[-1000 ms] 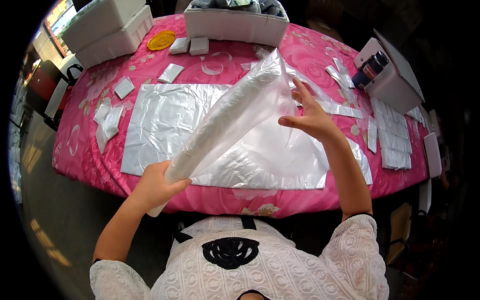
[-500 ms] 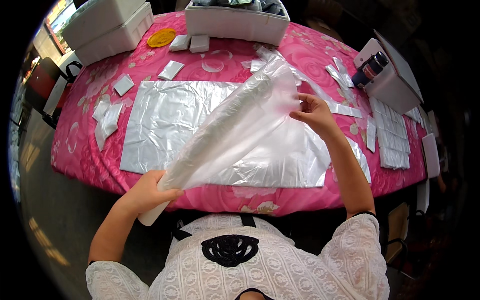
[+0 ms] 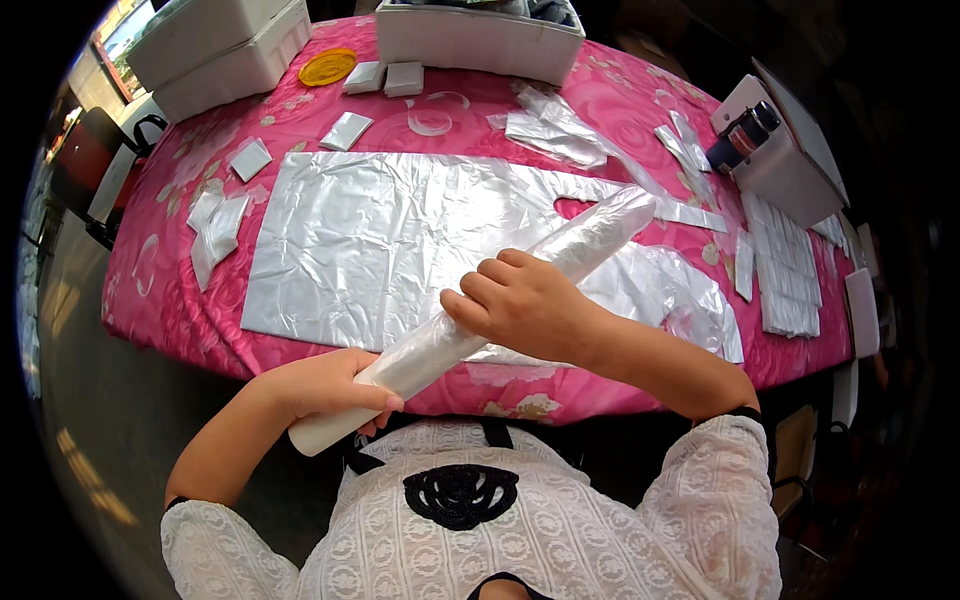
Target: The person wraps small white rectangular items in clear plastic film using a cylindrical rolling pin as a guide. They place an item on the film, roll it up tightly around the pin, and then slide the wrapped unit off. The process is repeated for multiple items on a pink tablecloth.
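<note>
A long roll of thin translucent plastic film slants over the table from near my body to the far right. Its near end, where a pale core pokes out, is gripped by my left hand, thumb across the top. My right hand is curled around the middle of the roll, fingers closed over it. Beneath lies a large silvery-white plastic bag, spread flat and wrinkled, with handle-like strips toward the right. The roll and my right forearm hide part of it.
White foam boxes stand at the far edge, near a yellow plate. Small folded plastic packets lie behind the bag. To the right are a dark bottle, another white box and stacked folded bags. A pink floral cloth covers the table.
The loose sheet of film that my right hand held out is now wound against the roll. My right hand has come inward and down to grasp the roll's middle, uncovering more of the bag.
</note>
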### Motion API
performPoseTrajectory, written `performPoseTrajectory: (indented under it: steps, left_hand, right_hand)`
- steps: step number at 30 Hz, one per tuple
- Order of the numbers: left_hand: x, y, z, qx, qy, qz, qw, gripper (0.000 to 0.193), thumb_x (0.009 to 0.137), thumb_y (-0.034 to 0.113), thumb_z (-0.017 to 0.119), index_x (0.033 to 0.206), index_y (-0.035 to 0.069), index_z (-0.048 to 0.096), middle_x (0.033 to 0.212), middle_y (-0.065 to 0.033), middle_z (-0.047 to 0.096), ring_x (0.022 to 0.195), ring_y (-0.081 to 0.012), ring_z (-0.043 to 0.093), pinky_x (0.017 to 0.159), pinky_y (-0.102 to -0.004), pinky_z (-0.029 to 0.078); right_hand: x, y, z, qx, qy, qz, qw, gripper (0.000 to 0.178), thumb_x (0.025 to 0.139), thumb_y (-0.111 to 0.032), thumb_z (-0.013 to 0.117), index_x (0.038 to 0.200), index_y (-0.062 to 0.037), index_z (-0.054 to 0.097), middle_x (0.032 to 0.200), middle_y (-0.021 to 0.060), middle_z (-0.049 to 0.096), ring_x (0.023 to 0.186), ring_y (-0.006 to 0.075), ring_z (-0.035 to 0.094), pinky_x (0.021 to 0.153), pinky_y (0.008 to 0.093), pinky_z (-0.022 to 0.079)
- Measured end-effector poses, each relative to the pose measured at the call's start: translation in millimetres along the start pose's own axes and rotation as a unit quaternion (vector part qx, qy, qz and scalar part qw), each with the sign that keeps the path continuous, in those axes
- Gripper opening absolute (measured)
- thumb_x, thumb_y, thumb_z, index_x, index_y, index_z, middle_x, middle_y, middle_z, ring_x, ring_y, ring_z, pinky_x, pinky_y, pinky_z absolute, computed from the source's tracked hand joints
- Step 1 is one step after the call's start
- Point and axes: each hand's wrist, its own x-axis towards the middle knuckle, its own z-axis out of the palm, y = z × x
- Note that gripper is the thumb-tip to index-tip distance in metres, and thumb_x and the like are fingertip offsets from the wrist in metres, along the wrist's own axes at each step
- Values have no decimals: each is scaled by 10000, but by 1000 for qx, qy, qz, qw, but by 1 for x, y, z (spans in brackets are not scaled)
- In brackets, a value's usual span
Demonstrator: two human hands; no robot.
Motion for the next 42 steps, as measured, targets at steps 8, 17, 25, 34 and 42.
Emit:
performPoseTrajectory:
  steps: [8, 17, 25, 34, 42]
  left_hand:
    - [14, 9, 10, 475, 386, 301, 732, 766, 672, 388, 707, 1255, 1, 394, 997, -163, 578, 828, -290, 591, 723, -355, 473]
    - [35, -1, -2, 244, 173, 116, 947, 464, 770, 392, 634, 1011, 2, 565, 710, -104, 599, 603, -194, 588, 569, -317, 476]
    - [31, 6, 4, 397, 225, 181, 871, 420, 735, 361, 646, 939, -3, 595, 718, -154, 624, 658, -253, 625, 607, -334, 479]
    - [34, -16, -3, -96, -85, 38, 991, 447, 755, 320, 626, 1013, -26, 510, 783, -87, 571, 611, -136, 571, 560, -278, 494]
    - [39, -12, 19, 384, 250, 176, 871, 362, 732, 304, 635, 922, -1, 595, 694, -114, 612, 629, -218, 600, 639, -366, 472]
  right_hand:
    - [17, 16, -7, 209, -199, 142, 947, 253, 594, -168, 668, 786, -35, 572, 702, 111, 603, 695, 280, 609, 618, 377, 466]
    - [7, 6, 14, 132, -74, 75, 986, 281, 587, -191, 699, 792, -55, 564, 702, 68, 579, 672, 240, 594, 627, 344, 459]
    - [10, 15, 8, 227, -242, 100, 938, 293, 562, -178, 718, 786, -57, 575, 698, 81, 600, 674, 272, 607, 597, 370, 466]
    - [-1, 14, 18, 97, -34, 24, 994, 311, 591, -137, 707, 848, -75, 545, 827, 56, 603, 810, 245, 601, 698, 335, 458]
    - [-5, 10, 16, 265, -240, 105, 928, 278, 554, -171, 703, 763, -44, 570, 681, 103, 595, 675, 297, 605, 596, 386, 469]
